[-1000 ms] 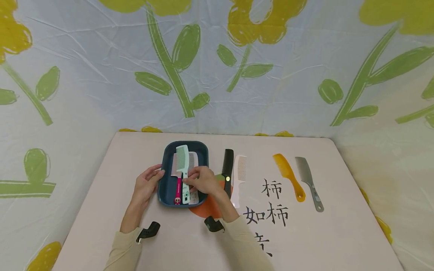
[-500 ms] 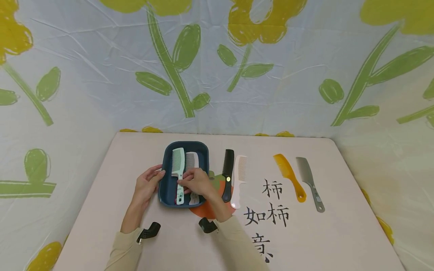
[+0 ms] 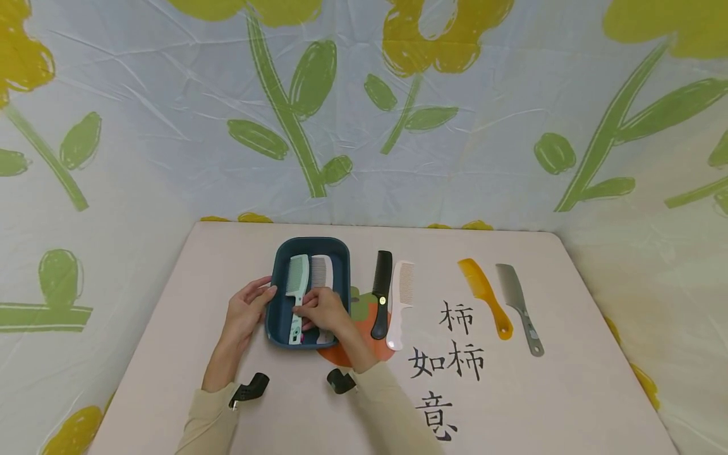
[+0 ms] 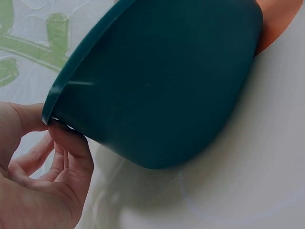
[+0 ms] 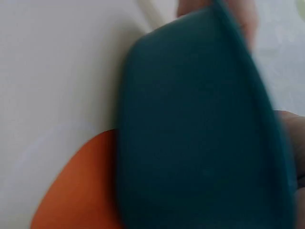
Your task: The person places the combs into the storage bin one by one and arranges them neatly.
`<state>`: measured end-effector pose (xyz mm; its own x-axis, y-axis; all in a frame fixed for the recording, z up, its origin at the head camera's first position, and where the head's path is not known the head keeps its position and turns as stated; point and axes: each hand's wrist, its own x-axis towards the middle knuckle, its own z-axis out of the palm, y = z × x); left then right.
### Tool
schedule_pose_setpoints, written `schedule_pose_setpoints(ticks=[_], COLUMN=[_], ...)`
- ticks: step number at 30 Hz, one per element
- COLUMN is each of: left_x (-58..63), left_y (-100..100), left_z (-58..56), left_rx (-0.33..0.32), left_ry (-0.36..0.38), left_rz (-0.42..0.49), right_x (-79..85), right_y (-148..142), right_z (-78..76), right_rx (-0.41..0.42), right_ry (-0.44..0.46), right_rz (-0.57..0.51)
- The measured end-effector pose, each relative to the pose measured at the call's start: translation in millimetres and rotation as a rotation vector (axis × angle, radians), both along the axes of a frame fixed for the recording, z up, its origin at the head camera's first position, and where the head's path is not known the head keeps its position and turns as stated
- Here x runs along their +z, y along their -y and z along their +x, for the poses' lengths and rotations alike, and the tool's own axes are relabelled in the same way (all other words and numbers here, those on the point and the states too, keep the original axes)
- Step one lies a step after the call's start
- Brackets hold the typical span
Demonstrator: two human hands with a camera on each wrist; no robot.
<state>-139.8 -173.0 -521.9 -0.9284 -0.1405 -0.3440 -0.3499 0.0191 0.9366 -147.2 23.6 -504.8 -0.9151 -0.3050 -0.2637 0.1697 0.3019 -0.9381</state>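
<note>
A deep blue tray [image 3: 311, 239] stands on the table, its wall [image 4: 157, 86] large in the left wrist view. My left hand [image 3: 246, 313] pinches the tray's left rim between thumb and fingers. Inside the tray, my right hand [image 3: 325, 309] grips the handle of a mint-green comb [image 3: 298, 277], teeth end pointing away from me. Right of it lies a pale comb [image 3: 322, 268], its handle partly covered by my right hand. A comb with a magenta handle is almost wholly hidden under the mint-green one. In the right wrist view, the tray wall blocks the combs.
Right of the tray, a black comb [image 3: 383, 272] and a pale pink comb [image 3: 406, 282] lie side by side. Farther right are a yellow comb [image 3: 481, 286] and a grey comb [image 3: 510, 285]. The table [image 3: 557, 398] bears printed characters and an orange persimmon print.
My right hand has moved left and slightly nearer with the mint-green comb, which now covers the magenta-handled comb and leaves the pale comb more exposed. My left hand stays on the rim.
</note>
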Motion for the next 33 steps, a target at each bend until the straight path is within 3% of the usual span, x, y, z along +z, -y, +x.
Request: schedule_pose_setpoints(ticks=[3,12,24,33], left_x=[-5.7,-5.1,-6.0,-7.2], left_y=[0.8,1.0,0.4,0.2], left_z=[-0.6,-1.3,-0.7,0.0], left_rx=[0.004,0.006,0.013,0.006], left_ry=[-0.012,-0.019,-0.002,-0.012], left_rz=[-0.016,-0.019,-0.019,-0.018], right_x=[-5.1,-7.8,-6.8,-6.7], right_y=[3.5,6.4,7.3,18.6], right_z=[0.8,2.7,1.9,1.2], right_rx=[-0.005,-0.041,-0.048,-0.137], right_ry=[-0.023,-0.107,-0.084,-0.124], right_rz=[0.029,0.104,0.133,0.276])
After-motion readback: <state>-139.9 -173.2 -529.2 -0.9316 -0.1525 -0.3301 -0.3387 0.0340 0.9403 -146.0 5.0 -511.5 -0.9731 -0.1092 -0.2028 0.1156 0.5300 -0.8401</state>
